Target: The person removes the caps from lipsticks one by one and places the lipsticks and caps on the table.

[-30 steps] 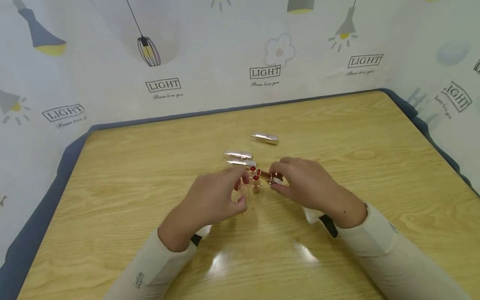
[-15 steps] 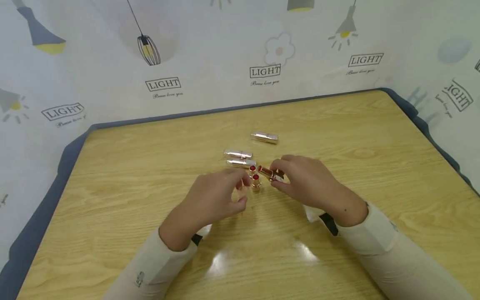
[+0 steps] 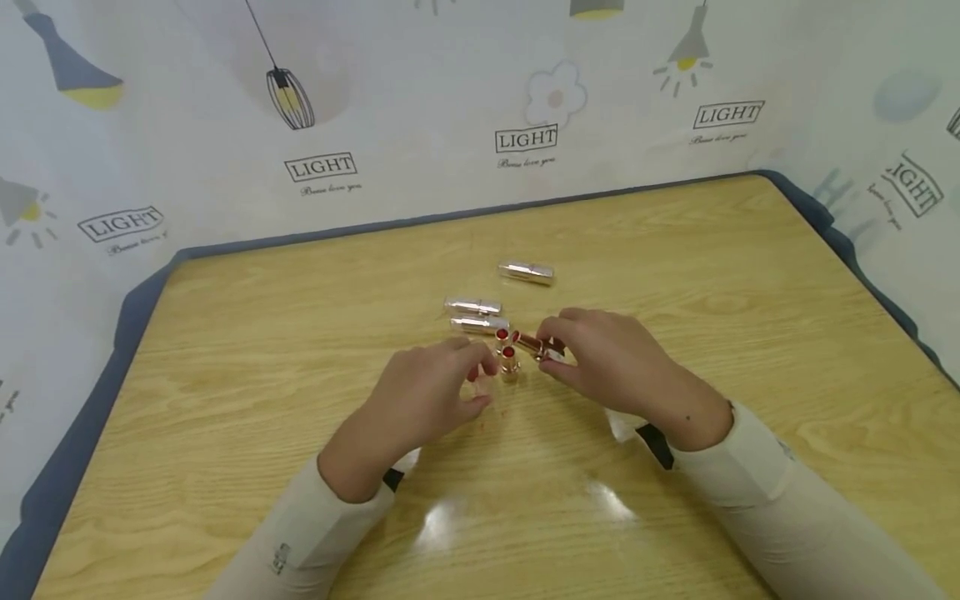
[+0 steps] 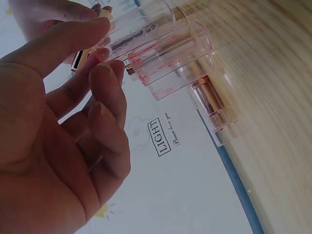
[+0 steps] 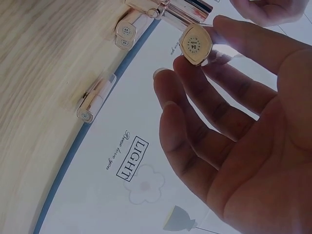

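Note:
My left hand [image 3: 480, 385] pinches a clear stepped plastic lipstick holder [image 4: 165, 46] between thumb and fingers, low over the wooden table [image 3: 690, 250]. Two open red lipsticks [image 3: 509, 357] stand in the holder. My right hand [image 3: 551, 354] pinches a gold lipstick tube [image 3: 529, 342] by its base and holds it tilted, red tip toward the holder. The right wrist view shows the tube's labelled bottom [image 5: 195, 44] between my thumb and fingertips.
Two silver caps [image 3: 474, 306] lie side by side just behind the holder, and a third cap [image 3: 527, 272] lies farther back. A patterned curtain with "LIGHT" prints [image 3: 525, 138] closes off the table's far and right edges.
Both hands have hardly moved. The tilted lipstick in my right hand has edged slightly left, closer to the holder.

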Demonstrator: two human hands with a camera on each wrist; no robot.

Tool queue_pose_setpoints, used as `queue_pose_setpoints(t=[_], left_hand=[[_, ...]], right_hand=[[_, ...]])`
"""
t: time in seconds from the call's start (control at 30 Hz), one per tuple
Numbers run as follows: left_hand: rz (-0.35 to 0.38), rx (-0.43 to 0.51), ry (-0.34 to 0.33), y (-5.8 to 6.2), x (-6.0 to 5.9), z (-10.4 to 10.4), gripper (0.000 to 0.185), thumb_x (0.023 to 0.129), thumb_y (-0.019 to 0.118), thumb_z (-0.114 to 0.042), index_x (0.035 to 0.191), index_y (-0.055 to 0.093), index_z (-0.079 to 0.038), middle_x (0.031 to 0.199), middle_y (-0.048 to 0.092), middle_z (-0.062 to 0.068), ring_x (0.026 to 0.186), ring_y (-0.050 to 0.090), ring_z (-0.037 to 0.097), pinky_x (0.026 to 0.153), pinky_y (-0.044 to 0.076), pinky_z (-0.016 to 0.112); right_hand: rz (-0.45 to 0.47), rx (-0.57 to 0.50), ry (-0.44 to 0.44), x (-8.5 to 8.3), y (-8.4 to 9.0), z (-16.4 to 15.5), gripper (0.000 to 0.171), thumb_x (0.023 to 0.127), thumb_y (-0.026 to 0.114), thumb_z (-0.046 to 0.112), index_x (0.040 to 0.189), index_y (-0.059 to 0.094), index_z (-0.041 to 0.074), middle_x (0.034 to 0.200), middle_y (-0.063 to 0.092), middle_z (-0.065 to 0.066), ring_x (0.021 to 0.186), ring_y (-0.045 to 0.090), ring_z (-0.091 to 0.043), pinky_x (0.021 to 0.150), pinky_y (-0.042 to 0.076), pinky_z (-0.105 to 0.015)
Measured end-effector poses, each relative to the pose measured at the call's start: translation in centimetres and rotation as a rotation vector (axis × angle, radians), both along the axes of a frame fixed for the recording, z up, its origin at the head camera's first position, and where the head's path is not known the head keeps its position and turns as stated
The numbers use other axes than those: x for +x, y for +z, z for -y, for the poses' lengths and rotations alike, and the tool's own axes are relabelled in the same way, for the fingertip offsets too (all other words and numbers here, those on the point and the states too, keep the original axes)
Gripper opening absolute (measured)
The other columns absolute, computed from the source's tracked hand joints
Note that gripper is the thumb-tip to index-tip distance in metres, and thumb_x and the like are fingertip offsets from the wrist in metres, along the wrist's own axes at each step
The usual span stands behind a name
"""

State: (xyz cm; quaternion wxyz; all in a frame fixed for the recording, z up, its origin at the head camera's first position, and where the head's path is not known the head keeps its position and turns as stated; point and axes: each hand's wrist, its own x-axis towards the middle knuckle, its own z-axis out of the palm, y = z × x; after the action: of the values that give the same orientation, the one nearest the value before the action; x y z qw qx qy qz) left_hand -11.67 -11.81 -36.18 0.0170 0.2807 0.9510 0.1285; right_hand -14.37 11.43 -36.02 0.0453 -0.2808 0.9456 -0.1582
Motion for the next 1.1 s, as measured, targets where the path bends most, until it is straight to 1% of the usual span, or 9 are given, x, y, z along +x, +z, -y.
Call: queue_pose_setpoints(t=[0.1, 0.23, 0.33, 0.47, 0.6, 0.8, 0.87, 1.0, 1.1], left_hand=[[-0.002, -0.012, 0.005, -0.1, 0.0, 0.0, 0.024, 0.083, 0.082, -0.028, 0.103, 0.070, -0.022, 0.091, 0.068, -0.006, 0.063, 0.056, 0.007, 0.053, 0.042, 0.028], [0.032, -0.032, 0.019, -0.1, 0.0, 0.0, 0.026, 0.083, 0.081, -0.028, 0.105, 0.069, -0.022, 0.092, 0.068, -0.005, 0.061, 0.054, 0.006, 0.053, 0.042, 0.028], [0.043, -0.058, 0.028, -0.1, -0.1, 0.0, 0.027, 0.084, 0.080, -0.029, 0.107, 0.068, -0.024, 0.093, 0.068, -0.006, 0.059, 0.051, 0.006, 0.051, 0.041, 0.027], [0.048, -0.075, 0.033, -0.1, -0.1, 0.0, 0.025, 0.085, 0.080, -0.030, 0.106, 0.067, -0.024, 0.093, 0.068, -0.006, 0.057, 0.050, 0.006, 0.051, 0.040, 0.027], [0.064, -0.080, 0.038, -0.1, -0.1, 0.0, 0.024, 0.085, 0.080, -0.031, 0.104, 0.067, -0.023, 0.093, 0.067, -0.005, 0.059, 0.051, 0.007, 0.052, 0.041, 0.028], [0.055, -0.103, 0.038, -0.2, 0.0, 0.1, 0.024, 0.085, 0.080, -0.033, 0.102, 0.067, -0.023, 0.094, 0.066, -0.005, 0.065, 0.056, 0.008, 0.053, 0.042, 0.028], [0.055, -0.108, 0.037, -0.3, 0.0, 0.1, 0.024, 0.085, 0.080, -0.034, 0.103, 0.067, -0.023, 0.095, 0.065, -0.005, 0.065, 0.057, 0.008, 0.053, 0.043, 0.029], [0.062, -0.108, 0.031, -0.4, 0.0, 0.1, 0.025, 0.086, 0.079, -0.034, 0.105, 0.068, -0.022, 0.096, 0.066, -0.005, 0.064, 0.055, 0.008, 0.054, 0.043, 0.029], [0.061, -0.105, 0.028, -0.4, 0.0, 0.1, 0.026, 0.086, 0.079, -0.033, 0.106, 0.068, -0.021, 0.096, 0.066, -0.004, 0.062, 0.055, 0.008, 0.053, 0.043, 0.029]], right_hand=[[0.003, 0.007, 0.001, 0.0, -0.1, 0.2, 0.019, 0.089, 0.077, 0.028, 0.101, 0.071, 0.015, 0.093, 0.069, -0.001, 0.076, 0.061, -0.012, 0.064, 0.051, -0.031], [0.003, 0.015, -0.002, 0.1, -0.1, 0.2, 0.020, 0.089, 0.077, 0.028, 0.102, 0.071, 0.015, 0.093, 0.069, 0.000, 0.076, 0.061, -0.011, 0.063, 0.050, -0.030], [-0.010, 0.012, 0.004, 0.1, -0.1, 0.2, 0.019, 0.089, 0.077, 0.028, 0.102, 0.071, 0.015, 0.093, 0.068, 0.000, 0.074, 0.060, -0.011, 0.062, 0.050, -0.029], [-0.013, 0.009, 0.014, 0.2, -0.1, 0.2, 0.019, 0.089, 0.077, 0.027, 0.101, 0.071, 0.015, 0.093, 0.069, 0.000, 0.072, 0.059, -0.010, 0.061, 0.049, -0.028], [0.000, 0.005, 0.021, 0.1, -0.1, 0.3, 0.019, 0.088, 0.077, 0.027, 0.103, 0.071, 0.015, 0.094, 0.070, 0.001, 0.075, 0.061, -0.011, 0.063, 0.051, -0.030], [0.091, -0.038, 0.076, 0.2, -0.5, 0.7, 0.021, 0.087, 0.079, 0.023, 0.106, 0.072, 0.017, 0.097, 0.072, 0.004, 0.086, 0.067, -0.014, 0.071, 0.054, -0.033], [0.123, -0.044, 0.092, 0.3, -0.7, 0.9, 0.022, 0.086, 0.079, 0.022, 0.106, 0.072, 0.018, 0.098, 0.073, 0.005, 0.087, 0.067, -0.015, 0.072, 0.054, -0.033], [0.150, -0.045, 0.097, 0.5, -1.1, 1.2, 0.022, 0.086, 0.079, 0.021, 0.107, 0.072, 0.018, 0.099, 0.073, 0.006, 0.089, 0.069, -0.015, 0.073, 0.054, -0.033], [0.155, -0.032, 0.093, 0.6, -1.3, 1.5, 0.021, 0.086, 0.079, 0.020, 0.106, 0.072, 0.018, 0.098, 0.073, 0.006, 0.087, 0.068, -0.014, 0.072, 0.054, -0.033]])
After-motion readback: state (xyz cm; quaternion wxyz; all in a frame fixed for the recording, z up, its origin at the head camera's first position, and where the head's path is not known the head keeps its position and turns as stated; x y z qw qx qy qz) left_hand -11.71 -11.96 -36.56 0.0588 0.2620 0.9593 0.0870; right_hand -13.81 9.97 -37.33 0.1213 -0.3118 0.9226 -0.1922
